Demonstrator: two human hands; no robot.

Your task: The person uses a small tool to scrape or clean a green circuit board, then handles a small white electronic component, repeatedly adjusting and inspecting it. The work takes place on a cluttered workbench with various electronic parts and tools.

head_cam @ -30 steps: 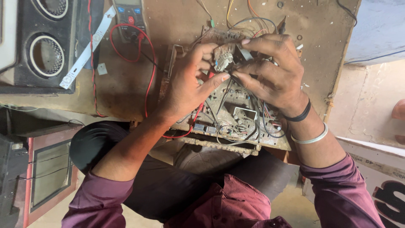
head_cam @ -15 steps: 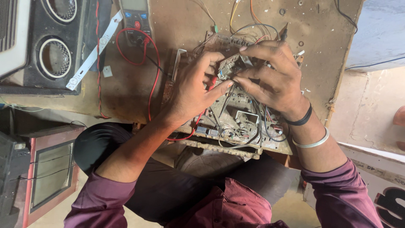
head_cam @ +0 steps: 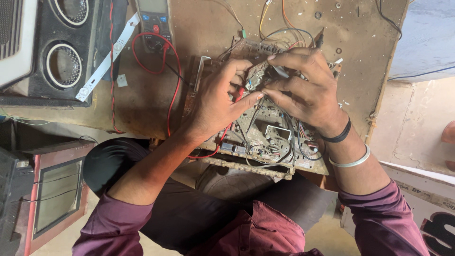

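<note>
A large bare circuit board (head_cam: 265,137) with many components and wires lies on the near edge of a worn wooden workbench (head_cam: 199,28). Above it, both hands pinch a small grey-green circuit module (head_cam: 256,76). My left hand (head_cam: 218,102) grips the module from the left with thumb and fingers. From the right, my right hand (head_cam: 303,90) holds it with its fingertips; that wrist wears a black band and a metal bangle. Red, orange and grey wires run from the board toward the far side of the bench.
A multimeter (head_cam: 154,21) with red and black leads lies at the bench's far side. Left of it stand a black speaker box (head_cam: 61,52) and a white strip (head_cam: 106,59). An old set with a screen (head_cam: 57,194) sits on the floor at lower left.
The view has shifted so bench and board sit lower and further right in frame. Both hands have stayed on the small module with only slight finger movement.
</note>
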